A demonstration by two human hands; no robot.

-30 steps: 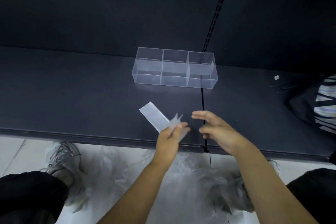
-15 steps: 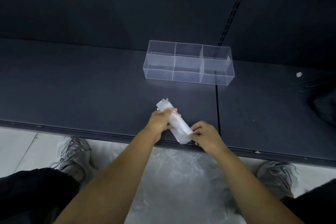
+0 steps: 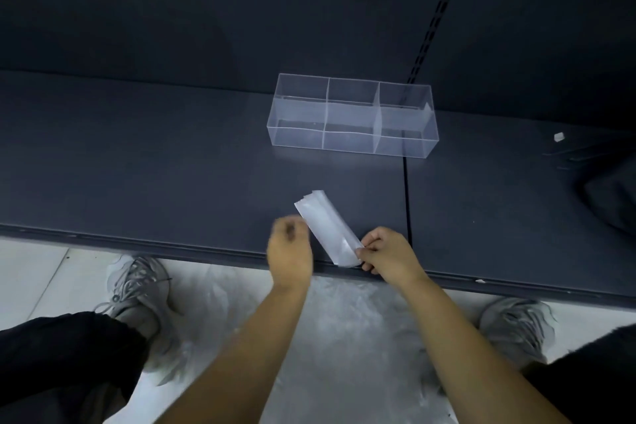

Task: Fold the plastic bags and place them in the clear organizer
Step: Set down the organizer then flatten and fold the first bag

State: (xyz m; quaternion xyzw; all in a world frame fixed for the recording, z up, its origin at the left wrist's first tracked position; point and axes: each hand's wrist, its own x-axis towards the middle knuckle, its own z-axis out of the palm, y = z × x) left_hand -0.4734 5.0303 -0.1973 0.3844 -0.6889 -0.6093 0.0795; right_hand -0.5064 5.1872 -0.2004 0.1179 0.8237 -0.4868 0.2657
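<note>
A dark shelf [image 3: 155,165] runs across in front of the person, with a pale floor below. The plastic bag [image 3: 327,227] lies on the shelf as a long folded strip, between the two hands. The right hand [image 3: 389,253] pinches its near end with the fingertips. The left hand [image 3: 289,248] is just beside the strip, blurry, fingers curled, holding nothing I can see. The bag looks thin, light and slippery, so it may spring open; pressing it flat and holding the ends seems best. The clear organizer [image 3: 351,117] sits beyond the hands, well apart, and looks empty. More crumpled plastic [image 3: 344,337] lies on the floor below the hands. Nothing blocks the way.
</note>
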